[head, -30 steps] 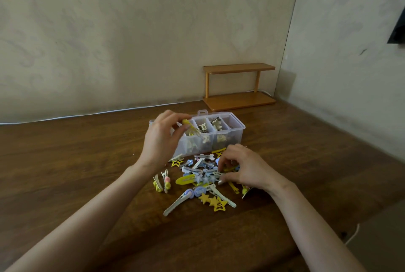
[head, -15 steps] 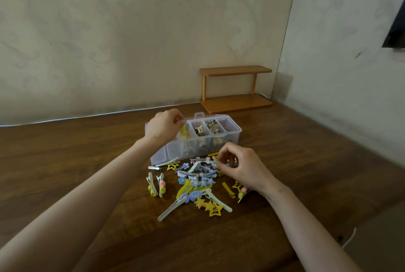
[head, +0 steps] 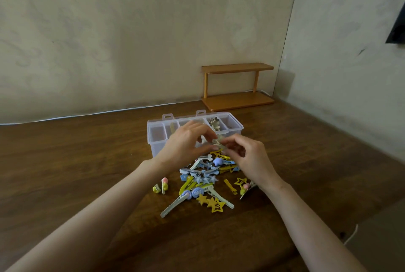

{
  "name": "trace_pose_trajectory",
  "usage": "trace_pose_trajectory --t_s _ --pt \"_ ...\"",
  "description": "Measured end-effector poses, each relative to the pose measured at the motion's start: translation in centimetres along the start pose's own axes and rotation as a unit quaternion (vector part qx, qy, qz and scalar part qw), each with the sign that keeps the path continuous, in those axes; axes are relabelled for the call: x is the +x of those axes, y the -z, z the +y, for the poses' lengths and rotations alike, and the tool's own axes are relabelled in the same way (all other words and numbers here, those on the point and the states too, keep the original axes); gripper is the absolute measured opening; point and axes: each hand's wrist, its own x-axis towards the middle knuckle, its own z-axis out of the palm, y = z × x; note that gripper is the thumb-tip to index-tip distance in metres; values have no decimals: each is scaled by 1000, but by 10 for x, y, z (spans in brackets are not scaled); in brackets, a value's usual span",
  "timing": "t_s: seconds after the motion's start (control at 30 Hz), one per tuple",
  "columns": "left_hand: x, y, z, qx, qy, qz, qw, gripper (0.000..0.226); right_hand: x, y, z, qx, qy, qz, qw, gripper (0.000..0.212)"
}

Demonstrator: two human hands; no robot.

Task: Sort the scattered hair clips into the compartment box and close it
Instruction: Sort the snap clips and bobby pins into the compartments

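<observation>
Your left hand [head: 186,144] and right hand [head: 247,153] meet just in front of the compartment box [head: 195,133], fingers curled in, both pinching one pale clip [head: 217,143] between them; which hand carries most of the hold is hard to tell. The clip hangs in the air against the box's near wall, below its rim and above the far edge of the pile of hair clips [head: 203,175].

Judging by its look, this clip is light, thin and stiff, probably smooth plastic or lacquered metal, so it could slip from a loose pinch; take it across its flat faces near the middle, not by the decorated end, which may snap off.

The rest of the pile lies on the wooden table [head: 65,173] under and just toward you from your hands, star shapes and long snap clips tangled together, with a few strays apart to either side. The box stands open beyond your fingers, some compartments already holding clips, and the leftmost one looks bare
</observation>
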Motion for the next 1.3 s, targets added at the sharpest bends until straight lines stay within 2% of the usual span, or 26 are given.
trace_pose_trajectory --t_s 0.17,0.33,0.57,0.67,0.87,0.97,1.17,1.3 --pt "-2 -8 0 12 -2 15 1000 16 0 -1 -1 10 6 6 1000 19" --pt "1 4 -3 10 20 69 997 12 0 0 0 10 -15 16 1000 14" --pt "18 24 -31 32 139 174 974 17 0 1 -1 6 -26 17 999 11" --pt "27 26 -42 62 177 158 969 17 0 1 -1 -4 -22 15 1000 11" --pt "36 19 -54 102 214 50 970 17 0 2 0 -14 -20 11 1000 11" --pt "36 16 -55 99 210 41 972 20 0 2 0 -16 -23 6 1000 12" --pt "18 27 -47 115 152 111 975 16 0 1 -1 -27 -19 -3 999 11" --pt "-5 32 -34 116 100 127 980 14 -1 0 -2 -38 -23 -12 999 11"
